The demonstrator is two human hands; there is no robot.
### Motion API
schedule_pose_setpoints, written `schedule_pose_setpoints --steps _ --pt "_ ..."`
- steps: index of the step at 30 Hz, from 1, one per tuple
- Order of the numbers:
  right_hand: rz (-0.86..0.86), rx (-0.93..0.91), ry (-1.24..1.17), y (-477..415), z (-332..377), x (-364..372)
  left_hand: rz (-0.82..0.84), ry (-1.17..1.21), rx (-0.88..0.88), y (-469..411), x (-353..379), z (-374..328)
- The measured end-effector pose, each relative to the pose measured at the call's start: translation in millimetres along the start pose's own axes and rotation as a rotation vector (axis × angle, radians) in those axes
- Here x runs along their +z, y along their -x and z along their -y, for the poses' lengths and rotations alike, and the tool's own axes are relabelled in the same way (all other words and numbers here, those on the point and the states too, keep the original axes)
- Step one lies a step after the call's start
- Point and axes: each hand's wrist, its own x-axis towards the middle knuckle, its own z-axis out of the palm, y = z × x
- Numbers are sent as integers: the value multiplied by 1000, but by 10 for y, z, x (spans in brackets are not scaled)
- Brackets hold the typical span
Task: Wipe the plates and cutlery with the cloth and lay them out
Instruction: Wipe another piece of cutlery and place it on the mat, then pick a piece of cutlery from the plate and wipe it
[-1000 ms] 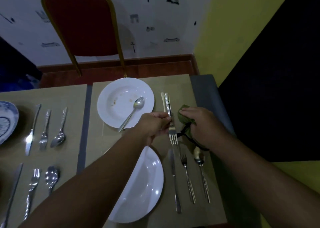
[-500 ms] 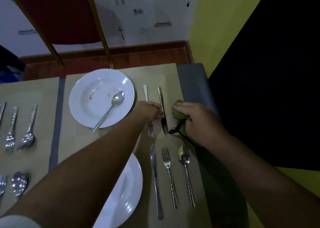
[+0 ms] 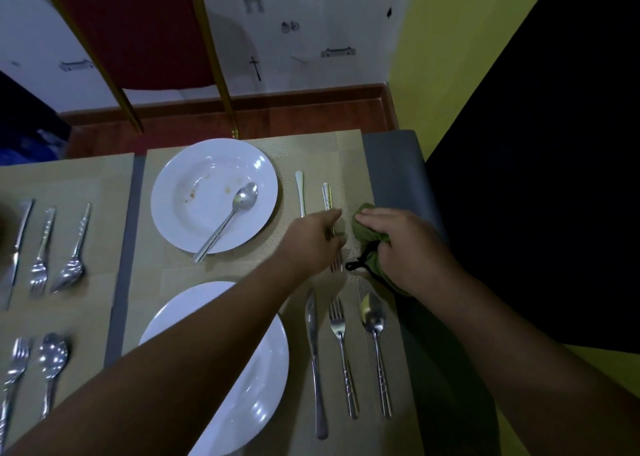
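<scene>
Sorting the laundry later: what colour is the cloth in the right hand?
Olive green, with a black loop; the cloth is bunched in the right hand, head view.

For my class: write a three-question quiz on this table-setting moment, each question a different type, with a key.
1. True or false: the right hand holds the green cloth.
2. What lies in the stained far plate?
A knife
B spoon
C fork
3. Fill in: the left hand rests on a ____ beside the far knife.

Key: 1 true; 2 B, the spoon; 3 fork.
</scene>
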Motion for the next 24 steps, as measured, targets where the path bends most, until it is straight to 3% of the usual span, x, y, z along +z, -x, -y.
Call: schedule_pose_setpoints --steps 4,9,14,18,21,24 --pt "6 -30 -12 0 53 5 23 292 -139 120 43 -43" --pt "7 -30 -29 -13 159 37 -121 726 -319 437 -219 -47" --pt "24 -78 -42 -91 408 117 -121 1360 -460 787 -698 137" --pt "49 -162 -84 -173 723 154 -267 1457 -587 951 -1116 456" --pt "35 -188 -114 -251 922 252 -291 1521 -686 913 -1382 725" --pt "40 -212 -113 -316 1060 363 -237 1394 -741 732 -1564 953"
